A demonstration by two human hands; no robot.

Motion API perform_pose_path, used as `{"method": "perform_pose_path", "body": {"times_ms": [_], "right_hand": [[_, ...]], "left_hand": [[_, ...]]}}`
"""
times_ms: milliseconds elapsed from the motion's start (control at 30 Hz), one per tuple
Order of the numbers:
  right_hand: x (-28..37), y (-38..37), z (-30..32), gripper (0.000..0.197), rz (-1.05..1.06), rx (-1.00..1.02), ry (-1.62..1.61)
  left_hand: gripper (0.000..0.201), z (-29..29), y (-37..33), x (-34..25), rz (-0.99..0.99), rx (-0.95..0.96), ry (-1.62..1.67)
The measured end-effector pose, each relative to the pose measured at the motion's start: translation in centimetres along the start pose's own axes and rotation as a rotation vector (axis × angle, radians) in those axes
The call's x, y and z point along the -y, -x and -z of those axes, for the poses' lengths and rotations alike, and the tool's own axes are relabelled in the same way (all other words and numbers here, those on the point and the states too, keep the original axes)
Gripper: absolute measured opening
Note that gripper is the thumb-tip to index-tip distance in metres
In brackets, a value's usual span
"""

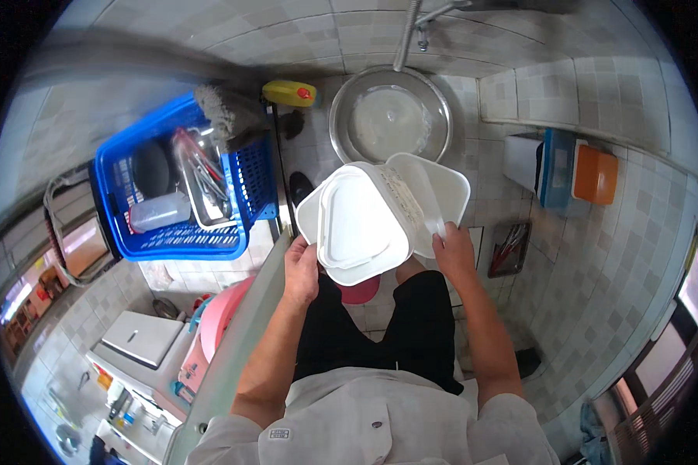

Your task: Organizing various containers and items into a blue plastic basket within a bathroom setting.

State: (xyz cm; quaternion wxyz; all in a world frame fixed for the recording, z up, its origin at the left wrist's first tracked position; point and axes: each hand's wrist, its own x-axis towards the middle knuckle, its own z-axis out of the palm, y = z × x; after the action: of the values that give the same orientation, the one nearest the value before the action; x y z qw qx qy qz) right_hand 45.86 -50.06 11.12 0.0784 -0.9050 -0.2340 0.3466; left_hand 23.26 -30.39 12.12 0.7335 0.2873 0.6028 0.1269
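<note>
My left hand (302, 271) is closed on the near left edge of some white plastic containers (358, 221). They look nested, with a rounded, nearly triangular piece facing up. My right hand (454, 252) pinches the edge of another white piece (451, 186), a shallow container or lid, which is tilted against the right side of the first ones. A printed strip runs along the side wall between them. Just beyond the containers, a round metal basin (336, 128) on the tiled floor holds cloudy water.
At left stands a blue basket (116, 246) with utensils, a dark bowl and a translucent container. A yellow bottle (287, 94) lies behind it. A hose (405, 39) hangs over the basin. Blue and orange containers (595, 173) and a utensil tray (509, 249) are at right.
</note>
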Motion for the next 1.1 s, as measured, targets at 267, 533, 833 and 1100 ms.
{"method": "perform_pose_path", "body": {"times_ms": [267, 533, 833, 1100], "right_hand": [[1.6, -0.4, -1.0, 0.027, 0.045, 0.058, -0.033], [1.4, -1.1, -2.4, 0.027, 0.150, -0.022, -0.013], [2.4, -0.9, -2.5, 0.026, 0.127, -0.006, 0.020], [2.2, -0.4, -3.2, 0.025, 0.097, -0.025, -0.031]], "left_hand": [[0.021, 1.3, -0.4, -0.9, -0.022, 0.042, 0.099], [0.021, 2.6, -0.9, 0.0, -0.069, -0.015, 0.140], [0.025, 4.0, -1.3, 0.2, 0.119, -0.009, 0.158], [0.028, 4.1, -1.1, 1.5, 0.064, 0.120, 0.205]]}}
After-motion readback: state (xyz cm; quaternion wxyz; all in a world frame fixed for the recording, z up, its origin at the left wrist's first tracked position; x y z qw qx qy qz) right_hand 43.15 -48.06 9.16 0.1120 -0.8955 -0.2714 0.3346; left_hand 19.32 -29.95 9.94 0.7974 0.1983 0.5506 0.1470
